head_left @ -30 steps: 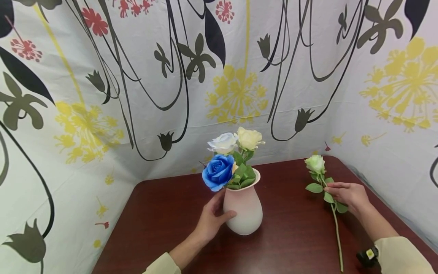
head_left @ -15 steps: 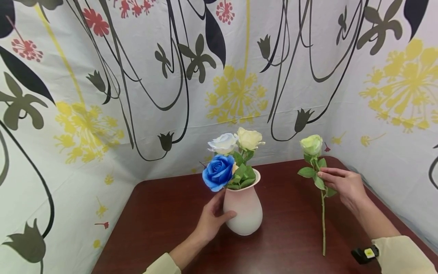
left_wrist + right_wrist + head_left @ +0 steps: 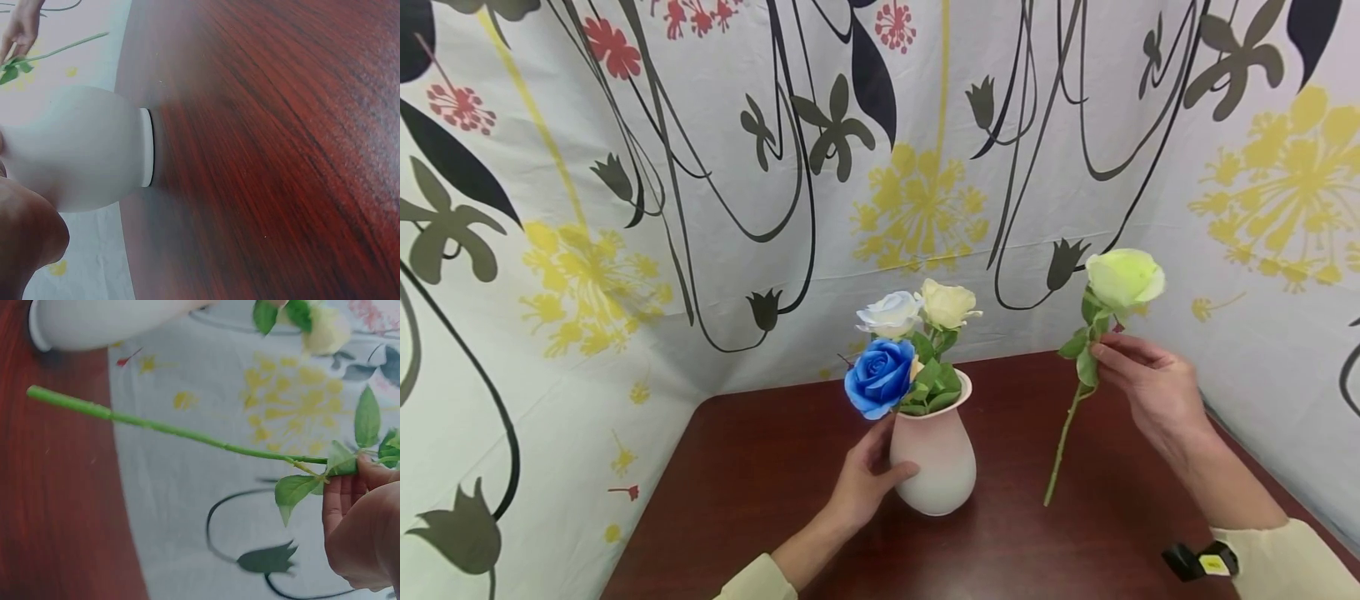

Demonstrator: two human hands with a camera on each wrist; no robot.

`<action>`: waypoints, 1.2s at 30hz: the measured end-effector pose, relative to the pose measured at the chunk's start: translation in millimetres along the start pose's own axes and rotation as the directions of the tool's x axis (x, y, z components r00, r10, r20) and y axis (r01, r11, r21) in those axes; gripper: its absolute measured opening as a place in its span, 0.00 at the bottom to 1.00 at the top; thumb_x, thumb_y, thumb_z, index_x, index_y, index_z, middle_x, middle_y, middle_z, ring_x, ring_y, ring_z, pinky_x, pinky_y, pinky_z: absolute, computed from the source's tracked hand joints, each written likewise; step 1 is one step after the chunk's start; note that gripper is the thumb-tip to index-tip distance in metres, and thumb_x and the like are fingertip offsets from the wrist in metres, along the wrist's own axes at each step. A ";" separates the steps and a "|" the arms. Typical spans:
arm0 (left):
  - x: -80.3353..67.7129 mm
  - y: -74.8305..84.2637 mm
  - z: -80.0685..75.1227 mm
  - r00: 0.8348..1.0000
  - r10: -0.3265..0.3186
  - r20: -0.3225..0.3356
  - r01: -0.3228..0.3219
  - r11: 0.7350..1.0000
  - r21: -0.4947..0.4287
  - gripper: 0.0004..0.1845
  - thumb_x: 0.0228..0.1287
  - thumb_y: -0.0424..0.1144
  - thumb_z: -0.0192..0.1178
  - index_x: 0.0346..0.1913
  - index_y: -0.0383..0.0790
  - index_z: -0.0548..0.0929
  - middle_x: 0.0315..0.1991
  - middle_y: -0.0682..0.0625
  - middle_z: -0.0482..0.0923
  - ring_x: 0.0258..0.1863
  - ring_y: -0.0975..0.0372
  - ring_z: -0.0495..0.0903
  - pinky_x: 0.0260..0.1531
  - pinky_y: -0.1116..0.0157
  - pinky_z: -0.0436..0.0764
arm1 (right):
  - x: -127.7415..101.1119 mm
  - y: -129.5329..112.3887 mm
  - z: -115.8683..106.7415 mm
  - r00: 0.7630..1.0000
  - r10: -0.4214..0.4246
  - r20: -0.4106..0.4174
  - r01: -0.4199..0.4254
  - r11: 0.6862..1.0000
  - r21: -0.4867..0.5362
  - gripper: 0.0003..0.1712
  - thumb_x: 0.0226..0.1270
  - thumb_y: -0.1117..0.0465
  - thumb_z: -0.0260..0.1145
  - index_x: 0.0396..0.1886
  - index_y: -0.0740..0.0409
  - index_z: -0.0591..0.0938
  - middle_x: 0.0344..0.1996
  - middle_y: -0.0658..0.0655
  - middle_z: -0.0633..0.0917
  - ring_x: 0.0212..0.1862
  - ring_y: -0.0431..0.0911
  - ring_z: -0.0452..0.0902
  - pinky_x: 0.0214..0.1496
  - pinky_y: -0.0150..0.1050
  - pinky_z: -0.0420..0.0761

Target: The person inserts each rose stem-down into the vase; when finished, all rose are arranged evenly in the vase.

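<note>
A white vase (image 3: 936, 467) with a faint pink tint stands upright on the table in the head view. My left hand (image 3: 865, 475) grips its left side, thumb across the front and fingers round behind, mostly hidden. Out of its mouth rise a blue rose (image 3: 878, 377), a pale bluish-white rose (image 3: 889, 314) and a cream rose (image 3: 949, 304) with green leaves. To the right, my right hand (image 3: 1161, 396) pinches a pale green rose (image 3: 1125, 277) by its upper stem among the leaves. Its bare stem (image 3: 181, 431) slants down and left, raised above the table, its cut end pointing toward the vase's side.
The dark red-brown wooden table (image 3: 760, 467) has rounded back corners. White cloth (image 3: 715, 167) printed with flowers and vines hangs close behind it and on both sides. A black band with a small yellow-marked device (image 3: 1213, 565) sits at the right wrist.
My right hand has lifted the pale green rose higher; its bloom rises and leans right while the stem's lower end swings left toward the vase. The left hand and vase stay still.
</note>
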State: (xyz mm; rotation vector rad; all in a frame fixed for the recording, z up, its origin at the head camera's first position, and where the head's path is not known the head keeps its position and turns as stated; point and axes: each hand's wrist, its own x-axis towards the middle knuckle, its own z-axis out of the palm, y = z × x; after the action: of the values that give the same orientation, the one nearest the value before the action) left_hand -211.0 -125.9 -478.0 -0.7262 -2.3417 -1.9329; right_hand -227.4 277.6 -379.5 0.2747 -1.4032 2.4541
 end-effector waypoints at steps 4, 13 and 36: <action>0.3 -0.2 0.1 1.000 0.000 -0.002 0.000 1.000 -0.001 0.40 0.70 0.42 0.73 0.81 0.58 0.67 0.77 0.56 0.70 0.76 0.54 0.70 0.72 0.47 0.72 | -5.1 -10.1 22.0 0.995 -0.102 0.024 0.098 0.986 0.137 0.13 0.70 0.83 0.63 0.46 0.71 0.90 0.38 0.60 0.92 0.41 0.47 0.92 0.43 0.37 0.89; -0.6 0.7 0.5 1.000 -0.026 -0.006 0.026 1.000 -0.003 0.40 0.70 0.42 0.73 0.81 0.58 0.68 0.77 0.55 0.70 0.76 0.53 0.70 0.72 0.47 0.72 | -14.3 -40.9 66.0 0.965 -0.261 -0.017 0.231 0.821 0.522 0.13 0.67 0.90 0.57 0.43 0.83 0.86 0.35 0.72 0.90 0.37 0.59 0.91 0.37 0.47 0.91; -0.1 0.9 0.2 1.000 -0.025 -0.001 0.025 1.000 -0.015 0.40 0.70 0.41 0.73 0.80 0.60 0.68 0.77 0.56 0.70 0.76 0.54 0.69 0.73 0.46 0.70 | -19.7 -74.5 108.3 0.932 -0.310 -0.188 0.350 0.633 0.691 0.13 0.63 0.91 0.60 0.39 0.79 0.85 0.35 0.71 0.89 0.35 0.64 0.88 0.40 0.57 0.90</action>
State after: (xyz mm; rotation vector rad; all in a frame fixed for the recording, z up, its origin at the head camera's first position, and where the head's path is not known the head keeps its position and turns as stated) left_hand -210.6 -125.6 -477.3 -0.6998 -2.3493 -1.9624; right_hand -181.1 216.6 -271.0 0.5712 -0.2395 2.5263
